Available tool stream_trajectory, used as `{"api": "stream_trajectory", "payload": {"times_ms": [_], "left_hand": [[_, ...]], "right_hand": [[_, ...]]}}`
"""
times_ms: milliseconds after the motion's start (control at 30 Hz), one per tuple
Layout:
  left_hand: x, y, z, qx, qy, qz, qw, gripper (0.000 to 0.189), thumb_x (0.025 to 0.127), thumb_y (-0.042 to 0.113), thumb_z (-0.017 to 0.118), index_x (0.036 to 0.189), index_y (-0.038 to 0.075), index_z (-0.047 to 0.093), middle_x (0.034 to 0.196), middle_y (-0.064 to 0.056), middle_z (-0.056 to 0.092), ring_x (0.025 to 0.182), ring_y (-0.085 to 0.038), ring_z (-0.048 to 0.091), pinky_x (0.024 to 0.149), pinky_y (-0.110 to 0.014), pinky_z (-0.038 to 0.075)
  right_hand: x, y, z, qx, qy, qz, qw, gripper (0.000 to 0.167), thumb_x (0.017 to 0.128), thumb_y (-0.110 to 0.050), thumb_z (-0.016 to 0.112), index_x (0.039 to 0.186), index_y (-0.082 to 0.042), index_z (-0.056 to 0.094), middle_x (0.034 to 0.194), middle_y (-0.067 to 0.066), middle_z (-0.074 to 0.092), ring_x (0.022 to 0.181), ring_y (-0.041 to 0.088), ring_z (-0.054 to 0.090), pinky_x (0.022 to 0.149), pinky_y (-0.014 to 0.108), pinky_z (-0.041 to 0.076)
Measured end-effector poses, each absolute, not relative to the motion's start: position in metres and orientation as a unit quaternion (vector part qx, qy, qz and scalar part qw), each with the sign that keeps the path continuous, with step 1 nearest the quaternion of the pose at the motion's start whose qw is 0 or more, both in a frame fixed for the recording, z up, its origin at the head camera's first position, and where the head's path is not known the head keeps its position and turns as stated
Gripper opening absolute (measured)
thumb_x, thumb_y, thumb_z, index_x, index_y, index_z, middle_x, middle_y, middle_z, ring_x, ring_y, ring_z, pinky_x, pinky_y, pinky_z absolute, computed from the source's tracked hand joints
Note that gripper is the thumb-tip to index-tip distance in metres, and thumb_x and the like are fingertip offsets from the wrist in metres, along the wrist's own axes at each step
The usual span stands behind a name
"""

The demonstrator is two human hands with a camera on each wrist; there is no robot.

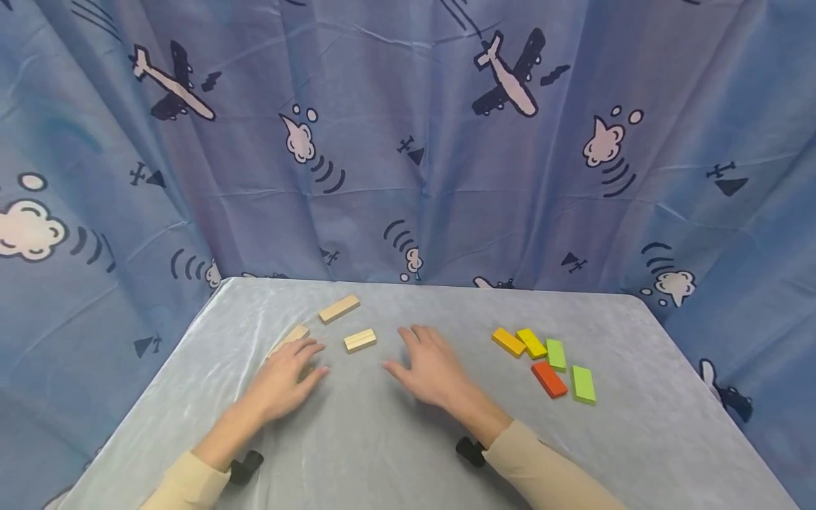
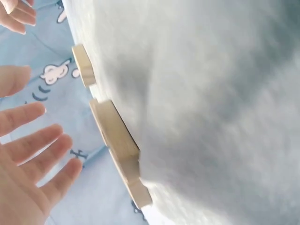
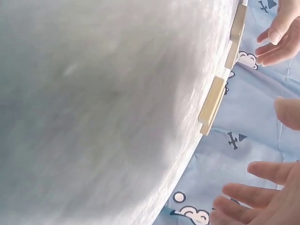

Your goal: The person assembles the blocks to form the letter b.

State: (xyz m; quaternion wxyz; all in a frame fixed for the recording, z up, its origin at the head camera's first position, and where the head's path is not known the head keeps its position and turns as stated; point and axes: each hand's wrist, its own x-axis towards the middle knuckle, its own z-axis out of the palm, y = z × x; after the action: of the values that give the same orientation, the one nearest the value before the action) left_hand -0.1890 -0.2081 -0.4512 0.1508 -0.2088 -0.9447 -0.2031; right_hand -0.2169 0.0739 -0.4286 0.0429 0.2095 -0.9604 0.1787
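Note:
My left hand point(image 1: 287, 379) hovers over the left part of the table with its fingers spread and nothing in them. It partly covers a plain wooden block point(image 1: 295, 336). Two more plain wooden blocks lie beyond and between the hands: one farther back point(image 1: 339, 310), and a nearer block point(image 1: 360, 341). Right of the nearer one is my right hand point(image 1: 435, 365), fingers loosely extended and holding nothing. In the left wrist view the left hand point(image 2: 33, 164) shows relaxed, apart from the wooden blocks point(image 2: 117, 133). The right wrist view likewise shows the right hand point(image 3: 262, 194) away from the wooden blocks point(image 3: 213, 101).
To the right lies a loose group of coloured blocks: orange point(image 1: 508, 342), yellow point(image 1: 531, 343), red point(image 1: 550, 380), a green block point(image 1: 556, 355) and a second green block point(image 1: 583, 385). A grey cloth covers the table point(image 1: 357, 439). Behind it hangs a blue patterned curtain point(image 1: 382, 177).

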Motion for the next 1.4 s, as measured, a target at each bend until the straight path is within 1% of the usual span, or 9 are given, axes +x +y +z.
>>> {"api": "stream_trajectory", "payload": {"times_ms": [167,267,400,567,767,1100,1233,1400], "left_hand": [[-0.192,-0.220,-0.454,-0.204,-0.945,-0.215,0.140,0.039,0.095,0.020,0.071,0.128,-0.001,0.065,0.132,-0.022,0.061,0.125,-0.042,0.055,0.106,-0.058,0.041],[-0.192,-0.226,-0.456,-0.203,-0.948,-0.209,0.128,0.038,0.095,0.019,0.071,0.127,0.000,0.066,0.129,-0.019,0.063,0.123,-0.039,0.057,0.104,-0.057,0.043],[-0.192,-0.232,-0.456,-0.199,-0.954,-0.193,0.114,0.037,0.094,0.019,0.072,0.125,0.002,0.068,0.125,-0.015,0.064,0.119,-0.037,0.059,0.100,-0.056,0.045],[-0.190,-0.237,-0.457,-0.189,-0.958,-0.188,0.104,0.037,0.092,0.020,0.073,0.124,0.002,0.068,0.121,-0.015,0.065,0.115,-0.037,0.060,0.099,-0.054,0.046],[-0.190,-0.241,-0.461,-0.187,-0.957,-0.198,0.099,0.037,0.092,0.020,0.073,0.123,0.001,0.068,0.114,-0.013,0.066,0.107,-0.033,0.063,0.095,-0.052,0.049],[-0.191,-0.243,-0.463,-0.188,-0.955,-0.216,0.077,0.035,0.094,0.020,0.072,0.123,0.003,0.068,0.116,-0.011,0.067,0.110,-0.032,0.063,0.096,-0.050,0.048],[-0.190,-0.243,-0.464,-0.187,-0.956,-0.215,0.069,0.035,0.094,0.019,0.072,0.124,0.002,0.067,0.118,-0.013,0.067,0.112,-0.034,0.062,0.099,-0.051,0.047],[-0.191,-0.242,-0.462,-0.188,-0.955,-0.221,0.063,0.038,0.093,0.019,0.071,0.125,-0.001,0.066,0.120,-0.016,0.066,0.116,-0.036,0.061,0.101,-0.052,0.045]], "right_hand": [[-0.226,0.058,-0.430,0.212,-0.955,0.201,0.042,0.068,0.097,-0.049,0.065,0.146,-0.004,0.052,0.142,0.018,0.054,0.134,0.036,0.049,0.110,0.050,0.039],[-0.232,0.050,-0.431,0.212,-0.953,0.214,0.031,0.067,0.096,-0.047,0.066,0.145,-0.004,0.053,0.142,0.017,0.055,0.133,0.035,0.049,0.110,0.049,0.039],[-0.240,0.039,-0.434,0.216,-0.949,0.229,0.014,0.065,0.096,-0.046,0.067,0.143,-0.003,0.054,0.140,0.016,0.057,0.132,0.033,0.051,0.109,0.049,0.041],[-0.249,0.030,-0.439,0.217,-0.947,0.237,0.001,0.064,0.095,-0.046,0.067,0.142,-0.003,0.055,0.139,0.016,0.058,0.131,0.032,0.052,0.107,0.047,0.043],[-0.261,0.022,-0.447,0.210,-0.947,0.243,-0.024,0.066,0.094,-0.048,0.069,0.140,-0.002,0.057,0.136,0.016,0.059,0.127,0.031,0.055,0.104,0.046,0.046],[-0.278,0.007,-0.458,0.210,-0.937,0.275,-0.052,0.068,0.089,-0.041,0.076,0.137,0.004,0.058,0.129,0.017,0.063,0.120,0.031,0.059,0.103,0.042,0.046],[-0.282,0.002,-0.461,0.208,-0.939,0.269,-0.054,0.069,0.087,-0.041,0.078,0.136,0.004,0.059,0.128,0.016,0.063,0.117,0.029,0.059,0.101,0.042,0.047],[-0.284,-0.005,-0.461,0.200,-0.945,0.256,-0.043,0.069,0.084,-0.041,0.082,0.135,0.001,0.062,0.127,0.013,0.064,0.113,0.027,0.059,0.098,0.041,0.047]]}}
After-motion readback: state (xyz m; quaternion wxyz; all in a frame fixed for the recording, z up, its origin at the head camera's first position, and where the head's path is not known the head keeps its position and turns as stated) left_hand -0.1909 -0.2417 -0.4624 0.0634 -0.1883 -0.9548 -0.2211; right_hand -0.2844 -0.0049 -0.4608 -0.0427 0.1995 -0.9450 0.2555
